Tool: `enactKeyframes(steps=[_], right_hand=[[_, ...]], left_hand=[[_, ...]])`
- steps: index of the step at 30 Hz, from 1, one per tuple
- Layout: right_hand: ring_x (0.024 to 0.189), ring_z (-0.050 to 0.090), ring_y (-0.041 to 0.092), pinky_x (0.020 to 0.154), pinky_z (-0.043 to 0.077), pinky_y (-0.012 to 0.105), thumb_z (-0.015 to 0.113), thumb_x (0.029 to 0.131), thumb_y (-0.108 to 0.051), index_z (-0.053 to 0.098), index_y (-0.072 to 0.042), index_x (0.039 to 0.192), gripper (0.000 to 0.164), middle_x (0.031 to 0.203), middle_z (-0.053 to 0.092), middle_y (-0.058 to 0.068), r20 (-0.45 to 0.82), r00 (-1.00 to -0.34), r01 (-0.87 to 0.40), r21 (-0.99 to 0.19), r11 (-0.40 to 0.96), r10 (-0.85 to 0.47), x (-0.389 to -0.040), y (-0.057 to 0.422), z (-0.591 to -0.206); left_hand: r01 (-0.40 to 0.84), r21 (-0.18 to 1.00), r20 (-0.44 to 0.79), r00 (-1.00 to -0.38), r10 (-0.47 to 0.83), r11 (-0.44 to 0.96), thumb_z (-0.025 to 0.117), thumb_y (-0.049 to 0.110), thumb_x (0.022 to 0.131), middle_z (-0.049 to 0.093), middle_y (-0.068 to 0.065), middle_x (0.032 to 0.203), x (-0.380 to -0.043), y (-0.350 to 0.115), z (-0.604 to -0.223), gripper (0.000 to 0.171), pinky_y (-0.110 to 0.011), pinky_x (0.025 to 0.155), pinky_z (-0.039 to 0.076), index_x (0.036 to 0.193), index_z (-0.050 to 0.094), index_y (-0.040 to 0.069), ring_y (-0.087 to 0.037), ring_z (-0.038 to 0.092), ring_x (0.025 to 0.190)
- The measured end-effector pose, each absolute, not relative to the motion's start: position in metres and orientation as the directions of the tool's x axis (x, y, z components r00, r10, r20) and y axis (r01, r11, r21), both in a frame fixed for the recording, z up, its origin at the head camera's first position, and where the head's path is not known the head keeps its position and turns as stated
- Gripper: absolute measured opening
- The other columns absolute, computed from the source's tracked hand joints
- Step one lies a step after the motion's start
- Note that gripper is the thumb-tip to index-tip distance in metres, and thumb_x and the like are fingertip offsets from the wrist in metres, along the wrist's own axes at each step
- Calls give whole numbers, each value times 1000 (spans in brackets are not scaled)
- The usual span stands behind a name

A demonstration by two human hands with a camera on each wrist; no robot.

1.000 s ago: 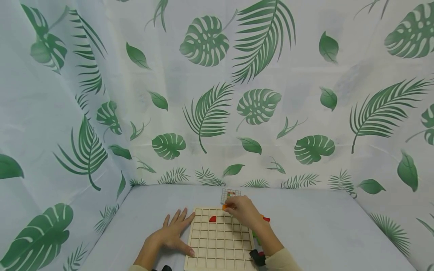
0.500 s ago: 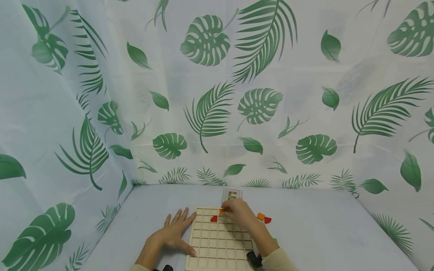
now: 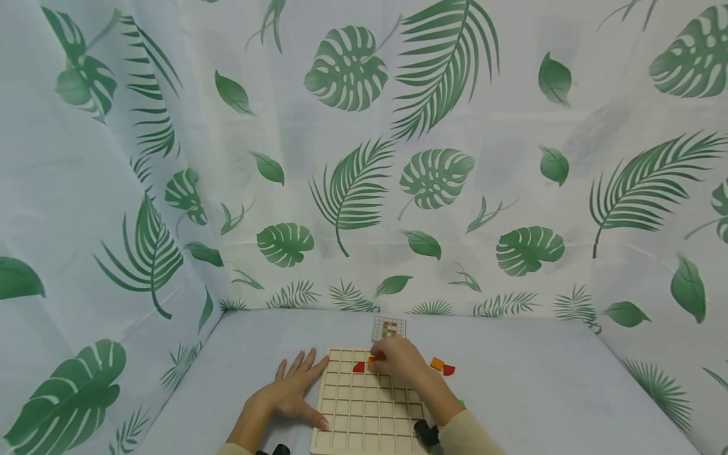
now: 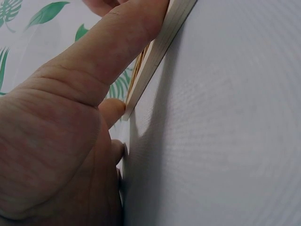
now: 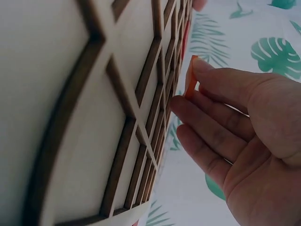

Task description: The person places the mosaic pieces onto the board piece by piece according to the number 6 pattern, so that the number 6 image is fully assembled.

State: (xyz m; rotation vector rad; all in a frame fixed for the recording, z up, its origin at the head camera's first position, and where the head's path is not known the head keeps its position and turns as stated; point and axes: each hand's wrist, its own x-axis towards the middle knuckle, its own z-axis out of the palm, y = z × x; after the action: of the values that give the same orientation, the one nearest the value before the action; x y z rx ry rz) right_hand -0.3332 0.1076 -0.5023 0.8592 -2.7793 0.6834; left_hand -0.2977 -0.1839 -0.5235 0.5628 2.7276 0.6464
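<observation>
White fabric printed with green leaves (image 3: 364, 189) hangs behind and to the left of a tabletop covered in pale cloth (image 3: 540, 385). On it lies a square-celled, light wooden grid board (image 3: 370, 407). The left hand (image 3: 292, 395) spreads its fingers apart at the board's left side, thumb on the edge and index fingertip at the far corner. The right hand (image 3: 400, 360) pinches a small, flat orange piece (image 5: 190, 77) between thumb and fingers at the far part of the board; whether it touches the wood I cannot tell. Just left of it, a red quarter-round piece (image 3: 359, 367) sits on the grid. Beyond the board lies a gridded card with a coloured pattern (image 3: 389, 327). Off its right side, an orange square piece (image 3: 436, 364) lies beside a red rounded piece (image 3: 449, 370).
</observation>
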Motion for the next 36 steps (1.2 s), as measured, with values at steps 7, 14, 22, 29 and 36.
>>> enactKeyframes(steps=[7,14,22,29,36], right_hand=[[77,64,8,67,55,28,85,86,-18,80,-10,97,14,89,76,-2,266,-808,-589,-348,729,-526,-334,106,-503],[72,57,5,63,50,25,87,86,-19,79,-13,92,12,83,73,-5,252,-795,-607,-293,739,-553,-337,104,-507],[71,53,5,62,48,25,86,86,-17,78,-15,86,8,77,68,-9,241,-781,-624,-267,734,-576,-338,102,-508],[74,57,6,63,51,27,85,86,-15,80,-16,87,5,81,72,-9,216,-783,-622,-270,735,-583,-338,100,-508],[76,59,7,65,53,29,85,87,-14,81,-14,87,4,85,74,-5,194,-788,-615,-303,728,-585,-337,99,-506]], left_hand=[[308,468,-180,-885,430,828,88,74,60,8,-21,174,-299,-184,-525,135,-77,121,-4,167,25,21,-47,1,161],[309,469,-177,-885,431,827,88,75,60,8,-21,174,-300,-185,-527,136,-78,121,-4,167,25,21,-47,1,161],[308,479,-174,-884,433,822,88,74,60,7,-21,175,-300,-186,-527,135,-77,121,-5,167,24,21,-47,0,161],[304,469,-174,-889,424,829,89,73,60,9,-21,175,-298,-184,-526,135,-77,121,-3,167,25,21,-46,1,161],[303,481,-174,-887,428,823,90,71,60,8,-21,174,-297,-184,-525,134,-77,121,-4,167,25,21,-46,1,161]])
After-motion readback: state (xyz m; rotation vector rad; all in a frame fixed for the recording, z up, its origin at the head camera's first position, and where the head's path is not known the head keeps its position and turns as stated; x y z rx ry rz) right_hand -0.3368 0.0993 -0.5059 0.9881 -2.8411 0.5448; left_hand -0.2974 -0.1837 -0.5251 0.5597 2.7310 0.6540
